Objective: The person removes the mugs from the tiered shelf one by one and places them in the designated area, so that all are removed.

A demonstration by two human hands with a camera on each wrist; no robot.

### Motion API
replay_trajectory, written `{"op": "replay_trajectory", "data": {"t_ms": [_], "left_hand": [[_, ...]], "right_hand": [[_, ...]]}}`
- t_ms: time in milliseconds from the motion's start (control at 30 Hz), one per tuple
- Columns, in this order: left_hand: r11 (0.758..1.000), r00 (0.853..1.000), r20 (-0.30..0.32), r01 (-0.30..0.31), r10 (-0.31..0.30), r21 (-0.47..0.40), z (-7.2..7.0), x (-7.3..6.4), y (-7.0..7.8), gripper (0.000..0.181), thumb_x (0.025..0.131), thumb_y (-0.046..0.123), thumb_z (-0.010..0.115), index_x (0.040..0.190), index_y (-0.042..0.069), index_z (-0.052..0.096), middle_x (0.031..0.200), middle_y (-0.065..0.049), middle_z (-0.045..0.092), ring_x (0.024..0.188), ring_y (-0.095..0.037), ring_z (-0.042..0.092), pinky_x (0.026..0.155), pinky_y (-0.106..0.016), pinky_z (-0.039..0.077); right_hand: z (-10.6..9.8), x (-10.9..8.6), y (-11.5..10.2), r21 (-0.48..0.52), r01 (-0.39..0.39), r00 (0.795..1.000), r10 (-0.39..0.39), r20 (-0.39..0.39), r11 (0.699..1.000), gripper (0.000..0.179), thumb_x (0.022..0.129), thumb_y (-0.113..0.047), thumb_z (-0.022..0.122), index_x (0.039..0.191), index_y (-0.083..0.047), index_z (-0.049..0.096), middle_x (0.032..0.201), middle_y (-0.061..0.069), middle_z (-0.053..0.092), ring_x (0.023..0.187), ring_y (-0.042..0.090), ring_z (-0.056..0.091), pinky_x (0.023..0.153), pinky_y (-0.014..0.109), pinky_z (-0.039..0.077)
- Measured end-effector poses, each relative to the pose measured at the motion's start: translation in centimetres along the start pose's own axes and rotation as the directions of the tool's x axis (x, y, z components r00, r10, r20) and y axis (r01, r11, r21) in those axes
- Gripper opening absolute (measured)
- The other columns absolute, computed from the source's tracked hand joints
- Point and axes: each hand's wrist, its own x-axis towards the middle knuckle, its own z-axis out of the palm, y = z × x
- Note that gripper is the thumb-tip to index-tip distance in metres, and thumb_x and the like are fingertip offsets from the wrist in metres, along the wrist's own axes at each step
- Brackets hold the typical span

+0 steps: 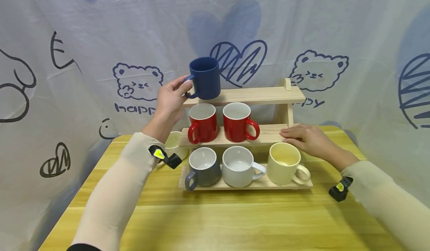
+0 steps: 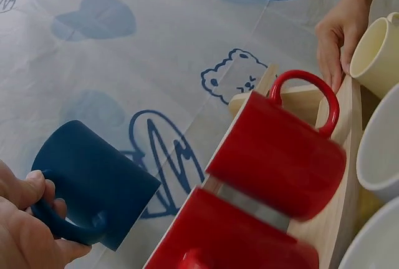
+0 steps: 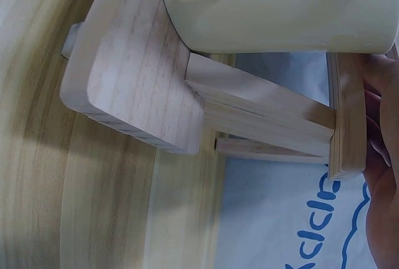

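In the head view, the left hand pinched the handle of a blue mug at the left end of the top shelf, its base contact unclear, while the right hand rested extended fingers on the right end of the middle shelf. The left wrist view showed open room between the blue mug and two red mugs. In the right wrist view, the cream mug stood inside the bottom shelf's rounded edge.
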Motion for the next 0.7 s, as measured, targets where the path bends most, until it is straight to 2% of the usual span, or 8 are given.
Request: {"op": "replay_trajectory", "data": {"t_ms": [267, 400, 700], "left_hand": [[0.999, 0.999, 0.021, 0.035, -0.036, 0.03, -3.9, -0.3, 0.8, 0.034, 0.096, 0.008, 0.061, 0.129, -0.002, 0.06, 0.124, -0.014, 0.055, 0.112, -0.021, 0.055, 0.106, -0.04, 0.041], [0.997, 0.998, 0.017, 0.062, -0.063, 0.041, -5.5, -0.6, 1.3, 0.038, 0.097, 0.009, 0.06, 0.133, -0.002, 0.058, 0.119, -0.008, 0.056, 0.111, -0.019, 0.055, 0.106, -0.039, 0.041], [0.997, 0.997, 0.003, 0.075, -0.076, 0.022, -8.4, -1.6, 1.8, 0.036, 0.095, 0.012, 0.063, 0.129, 0.003, 0.061, 0.111, -0.006, 0.06, 0.109, -0.018, 0.055, 0.105, -0.039, 0.041]], "right_hand": [[0.0, 0.0, -0.1, 0.005, -0.009, 1.0, 0.009, 0.008, 1.0, 0.028, 0.087, -0.015, 0.074, 0.114, -0.009, 0.074, 0.117, 0.008, 0.069, 0.107, 0.032, 0.064, 0.091, 0.053, 0.049], [0.0, 0.0, -0.1, 0.004, -0.007, 1.0, 0.007, 0.008, 1.0, 0.028, 0.087, -0.015, 0.074, 0.114, -0.009, 0.074, 0.117, 0.008, 0.069, 0.107, 0.033, 0.064, 0.091, 0.053, 0.049], [0.1, 0.0, 0.0, -0.001, -0.012, 1.0, 0.012, 0.017, 1.0, 0.028, 0.087, -0.015, 0.074, 0.115, -0.009, 0.074, 0.118, 0.007, 0.069, 0.107, 0.033, 0.063, 0.091, 0.053, 0.048]]}}
